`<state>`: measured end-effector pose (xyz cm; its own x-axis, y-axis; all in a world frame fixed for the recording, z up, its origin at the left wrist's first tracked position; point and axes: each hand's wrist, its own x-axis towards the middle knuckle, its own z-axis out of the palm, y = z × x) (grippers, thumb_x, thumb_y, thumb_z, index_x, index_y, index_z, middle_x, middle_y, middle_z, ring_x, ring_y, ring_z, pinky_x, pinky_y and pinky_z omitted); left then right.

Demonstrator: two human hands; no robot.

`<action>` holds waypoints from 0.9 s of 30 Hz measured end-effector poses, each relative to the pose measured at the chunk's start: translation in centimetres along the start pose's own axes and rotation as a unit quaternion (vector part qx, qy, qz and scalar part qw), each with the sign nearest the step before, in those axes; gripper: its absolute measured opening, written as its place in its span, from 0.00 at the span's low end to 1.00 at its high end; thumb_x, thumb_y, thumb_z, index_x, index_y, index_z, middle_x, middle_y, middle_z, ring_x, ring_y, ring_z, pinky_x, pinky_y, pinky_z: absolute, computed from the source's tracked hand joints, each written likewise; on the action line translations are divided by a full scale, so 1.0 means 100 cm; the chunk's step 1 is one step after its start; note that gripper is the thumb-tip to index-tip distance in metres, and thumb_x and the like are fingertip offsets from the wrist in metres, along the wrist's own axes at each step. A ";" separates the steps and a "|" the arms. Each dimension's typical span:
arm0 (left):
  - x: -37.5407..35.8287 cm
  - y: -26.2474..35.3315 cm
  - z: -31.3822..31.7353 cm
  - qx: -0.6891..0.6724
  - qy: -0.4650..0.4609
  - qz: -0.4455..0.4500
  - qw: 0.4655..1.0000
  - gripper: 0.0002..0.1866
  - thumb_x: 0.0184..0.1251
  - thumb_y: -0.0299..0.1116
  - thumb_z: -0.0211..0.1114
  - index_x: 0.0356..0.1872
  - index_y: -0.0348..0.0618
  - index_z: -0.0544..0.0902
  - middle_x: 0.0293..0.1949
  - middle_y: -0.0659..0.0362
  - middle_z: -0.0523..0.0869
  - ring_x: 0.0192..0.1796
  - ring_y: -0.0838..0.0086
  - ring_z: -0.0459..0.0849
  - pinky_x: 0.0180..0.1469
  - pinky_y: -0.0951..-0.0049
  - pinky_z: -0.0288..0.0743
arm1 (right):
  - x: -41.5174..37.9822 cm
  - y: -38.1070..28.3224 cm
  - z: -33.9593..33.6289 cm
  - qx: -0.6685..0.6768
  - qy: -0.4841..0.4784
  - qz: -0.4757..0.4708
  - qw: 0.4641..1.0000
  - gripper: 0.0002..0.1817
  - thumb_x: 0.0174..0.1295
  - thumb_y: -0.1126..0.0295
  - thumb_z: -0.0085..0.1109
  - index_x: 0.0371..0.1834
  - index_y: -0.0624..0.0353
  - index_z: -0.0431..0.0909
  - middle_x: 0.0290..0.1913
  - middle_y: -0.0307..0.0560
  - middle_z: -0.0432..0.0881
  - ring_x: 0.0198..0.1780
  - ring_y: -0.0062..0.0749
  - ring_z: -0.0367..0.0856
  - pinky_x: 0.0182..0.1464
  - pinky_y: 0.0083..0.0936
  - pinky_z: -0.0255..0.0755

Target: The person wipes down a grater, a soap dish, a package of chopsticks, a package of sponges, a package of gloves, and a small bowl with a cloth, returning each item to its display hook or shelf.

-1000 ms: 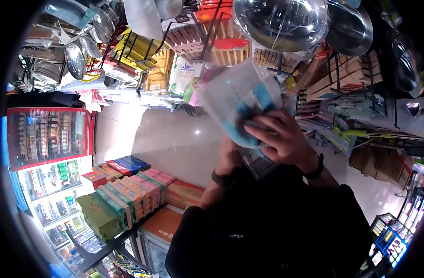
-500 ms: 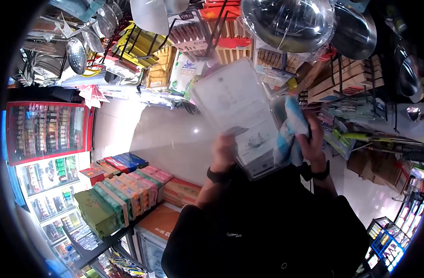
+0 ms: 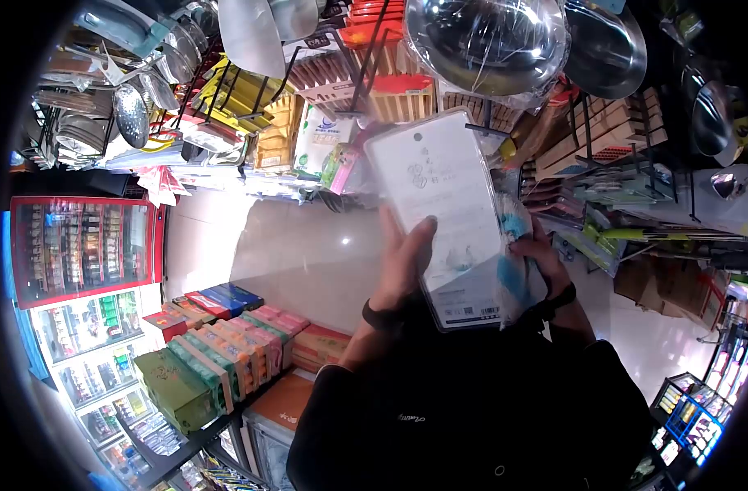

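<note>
A flat white package (image 3: pixel 447 204) with a hang hole at its top, printed text and a barcode at its bottom corner is held up in front of my chest. My left hand (image 3: pixel 405 255) grips its left edge, the thumb lying across the printed face. Which product is inside cannot be seen from this side. My right hand (image 3: pixel 544 260) is closed round a blue and white cloth (image 3: pixel 513 282) at the package's right edge. Part of the cloth is hidden behind the package.
Hooks beyond the package carry wrapped metal pans (image 3: pixel 488 45), a slotted ladle (image 3: pixel 131 114) and packs of chopsticks (image 3: pixel 402 98). Boxed goods (image 3: pixel 235 348) stand on a low shelf at left. Behind them is a red-framed display cabinet (image 3: pixel 87 237). A cardboard box (image 3: pixel 668 286) lies at right.
The package has shifted slightly right and turned more upright, its print now sharper. My left thumb lies further over its face. The cloth has moved lower, against the package's right edge.
</note>
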<state>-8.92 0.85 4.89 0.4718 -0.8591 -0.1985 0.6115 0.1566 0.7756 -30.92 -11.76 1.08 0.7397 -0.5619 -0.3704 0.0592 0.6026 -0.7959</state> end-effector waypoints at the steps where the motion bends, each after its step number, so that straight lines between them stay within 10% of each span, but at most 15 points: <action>1: 0.001 0.001 0.002 0.021 0.007 0.020 1.000 0.36 0.69 0.24 0.62 0.74 0.40 0.53 0.61 0.49 0.75 0.63 0.67 0.75 0.65 0.63 0.71 | 0.002 -0.001 -0.001 -0.010 0.005 0.008 1.000 0.44 0.49 0.75 0.70 0.74 0.61 0.63 0.57 0.43 0.80 0.54 0.30 0.79 0.57 0.28 0.73; 6: -0.008 0.009 0.008 0.153 -0.020 -0.042 0.987 0.47 0.69 0.24 0.63 0.79 0.45 0.39 0.58 0.52 0.76 0.57 0.70 0.78 0.57 0.70 0.77 | 0.003 -0.005 0.022 -0.016 0.040 -0.031 0.999 0.42 0.51 0.74 0.70 0.73 0.62 0.65 0.55 0.42 0.81 0.53 0.27 0.79 0.55 0.25 0.74; 13: -0.008 -0.001 0.000 0.119 -0.145 -0.061 0.980 0.69 0.57 0.57 0.75 0.78 0.41 0.27 0.80 0.48 0.42 0.78 0.61 0.55 0.74 0.59 0.58 | 0.009 -0.014 0.063 -0.062 0.061 -0.077 0.993 0.40 0.56 0.76 0.69 0.73 0.64 0.63 0.60 0.42 0.77 0.58 0.24 0.75 0.61 0.24 0.70; 17: 0.000 0.002 0.004 0.212 -0.188 -0.037 0.958 0.75 0.48 0.71 0.73 0.78 0.39 0.28 0.80 0.48 0.41 0.80 0.61 0.48 0.76 0.61 0.51 | 0.019 -0.016 0.067 -0.088 0.020 -0.101 0.991 0.39 0.55 0.76 0.68 0.72 0.64 0.64 0.61 0.43 0.76 0.60 0.25 0.73 0.63 0.25 0.69; 22: -0.004 0.011 0.005 0.118 -0.216 -0.072 0.967 0.70 0.51 0.62 0.74 0.79 0.39 0.32 0.80 0.50 0.42 0.81 0.63 0.45 0.78 0.63 0.42 | 0.035 -0.010 0.068 -0.256 0.012 -0.239 0.936 0.38 0.52 0.75 0.66 0.70 0.64 0.66 0.62 0.49 0.76 0.65 0.34 0.73 0.66 0.31 0.67; 27: -0.010 0.017 -0.018 0.106 -0.175 -0.160 0.966 0.50 0.56 0.47 0.69 0.75 0.37 0.54 0.68 0.52 0.66 0.70 0.64 0.64 0.71 0.64 0.57 | 0.035 -0.003 0.059 -0.431 -0.011 -0.334 0.838 0.37 0.47 0.74 0.66 0.66 0.64 0.71 0.61 0.58 0.75 0.65 0.51 0.73 0.67 0.35 0.67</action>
<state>-7.22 2.89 5.31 0.0143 -0.9650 -0.2620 0.5282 -0.2152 0.8214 -24.33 -10.55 2.82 0.7469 -0.5944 0.2981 -0.0331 -0.4810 -0.8761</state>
